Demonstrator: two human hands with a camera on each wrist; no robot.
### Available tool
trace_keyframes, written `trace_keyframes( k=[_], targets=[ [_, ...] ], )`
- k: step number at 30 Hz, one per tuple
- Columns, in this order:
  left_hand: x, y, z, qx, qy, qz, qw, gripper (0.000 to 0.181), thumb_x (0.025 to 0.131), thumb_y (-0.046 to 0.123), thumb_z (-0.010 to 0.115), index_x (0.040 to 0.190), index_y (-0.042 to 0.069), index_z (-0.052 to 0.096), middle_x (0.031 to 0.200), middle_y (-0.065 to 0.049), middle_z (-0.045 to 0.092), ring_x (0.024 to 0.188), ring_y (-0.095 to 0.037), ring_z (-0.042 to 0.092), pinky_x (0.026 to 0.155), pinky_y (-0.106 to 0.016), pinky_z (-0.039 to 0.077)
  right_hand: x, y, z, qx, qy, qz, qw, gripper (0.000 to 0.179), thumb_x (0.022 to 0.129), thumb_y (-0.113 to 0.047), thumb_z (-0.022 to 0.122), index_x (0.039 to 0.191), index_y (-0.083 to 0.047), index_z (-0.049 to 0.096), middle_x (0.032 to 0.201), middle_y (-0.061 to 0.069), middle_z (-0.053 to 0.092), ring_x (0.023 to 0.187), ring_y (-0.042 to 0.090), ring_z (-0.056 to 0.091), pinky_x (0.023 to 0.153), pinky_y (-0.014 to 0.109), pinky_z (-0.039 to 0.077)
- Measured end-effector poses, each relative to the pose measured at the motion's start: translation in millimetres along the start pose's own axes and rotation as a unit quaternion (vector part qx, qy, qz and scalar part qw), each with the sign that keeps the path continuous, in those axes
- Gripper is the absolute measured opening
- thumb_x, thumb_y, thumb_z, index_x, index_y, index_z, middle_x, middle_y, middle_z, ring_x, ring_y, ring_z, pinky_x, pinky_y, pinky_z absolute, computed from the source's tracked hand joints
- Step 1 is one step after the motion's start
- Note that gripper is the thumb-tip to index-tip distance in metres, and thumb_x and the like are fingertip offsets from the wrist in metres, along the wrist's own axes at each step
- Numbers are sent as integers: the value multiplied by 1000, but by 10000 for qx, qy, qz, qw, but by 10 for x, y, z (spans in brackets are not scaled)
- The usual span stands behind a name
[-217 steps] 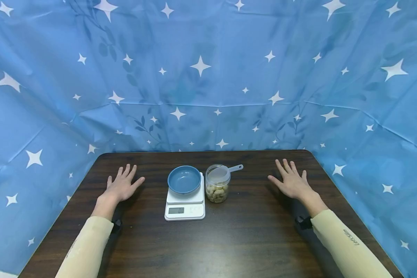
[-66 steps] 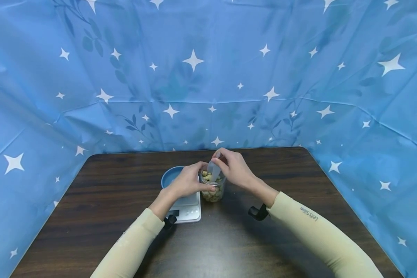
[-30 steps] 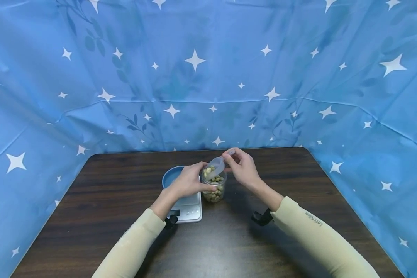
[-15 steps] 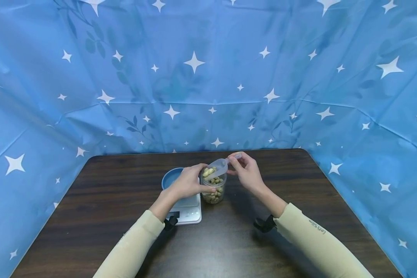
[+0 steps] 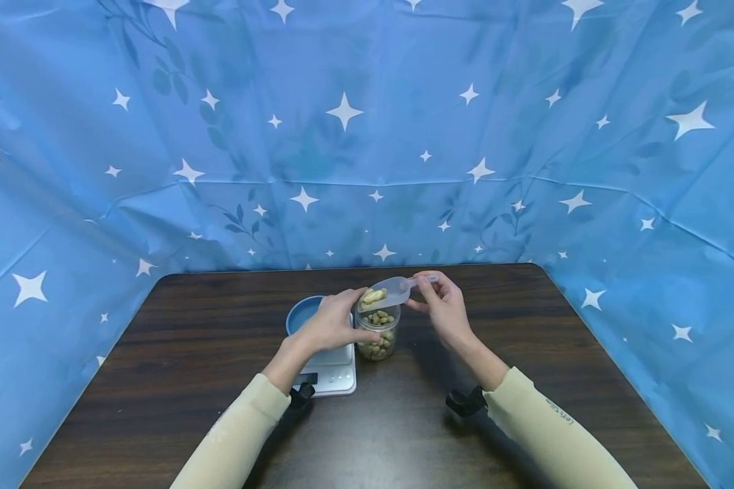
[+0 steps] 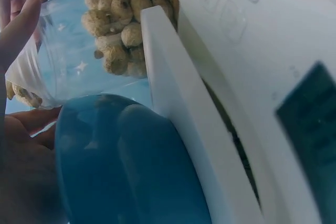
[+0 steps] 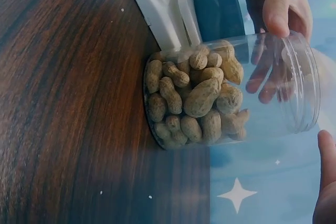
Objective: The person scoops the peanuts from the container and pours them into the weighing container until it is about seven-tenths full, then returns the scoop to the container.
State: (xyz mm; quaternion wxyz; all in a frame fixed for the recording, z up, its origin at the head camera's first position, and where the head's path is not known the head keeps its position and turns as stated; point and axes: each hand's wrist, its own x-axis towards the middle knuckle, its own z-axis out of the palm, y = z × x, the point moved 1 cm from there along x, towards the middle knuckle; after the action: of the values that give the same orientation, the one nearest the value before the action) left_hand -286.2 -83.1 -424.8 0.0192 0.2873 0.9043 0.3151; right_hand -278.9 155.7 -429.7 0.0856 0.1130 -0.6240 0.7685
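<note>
A clear jar of unshelled peanuts stands upright on the table, partly filled. My left hand grips it near the rim, thumb on the near side and fingers round the far side. My right hand pinches the handle of a translucent plastic scoop between thumb and fingers. The scoop lies nearly level just over the jar's mouth, with a few peanuts in its bowl. Left of the jar, a blue bowl rests on a white kitchen scale, partly hidden behind my left hand and wrist.
The dark wooden table ends at a back edge close behind the jar. A blue curtain with white stars hangs behind and along the sides. The scale's display faces the near side, partly covered in the head view.
Both hands left the tabletop; the left took hold of the jar, the right the scoop. The scoop dipped into the peanuts, then rose and tipped level, carrying some, as the right hand drew rightward.
</note>
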Motion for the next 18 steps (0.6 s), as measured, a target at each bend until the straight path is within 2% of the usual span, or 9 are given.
trace_keyframes(
  k=[6, 12, 18],
  targets=[
    [-121, -8, -96, 76, 100, -278, 9995, 101, 80, 52, 86, 157, 7, 41, 154, -14, 45, 142, -32, 42, 117, -63, 18, 19, 8, -12, 210, 31, -46, 9998, 38, 108, -18, 54, 124, 17, 51, 110, 8, 67, 106, 20, 66, 85, 38, 57],
    [-298, -127, -207, 312, 357, -314, 9984, 96, 79, 50, 87, 155, 8, 46, 155, -15, 41, 144, -34, 37, 114, -67, 18, 46, 4, 8, 415, 55, 34, 9991, 38, 108, -19, 55, 123, 16, 52, 111, 7, 67, 105, 19, 66, 85, 39, 58],
    [-477, -273, -328, 429, 512, -608, 9959, 98, 77, 49, 89, 154, 7, 46, 156, -17, 38, 143, -37, 34, 112, -68, 18, 80, -31, 124, 489, 11, 42, 9988, 37, 108, -21, 56, 121, 14, 53, 111, 7, 67, 105, 21, 66, 86, 41, 58]
  ],
)
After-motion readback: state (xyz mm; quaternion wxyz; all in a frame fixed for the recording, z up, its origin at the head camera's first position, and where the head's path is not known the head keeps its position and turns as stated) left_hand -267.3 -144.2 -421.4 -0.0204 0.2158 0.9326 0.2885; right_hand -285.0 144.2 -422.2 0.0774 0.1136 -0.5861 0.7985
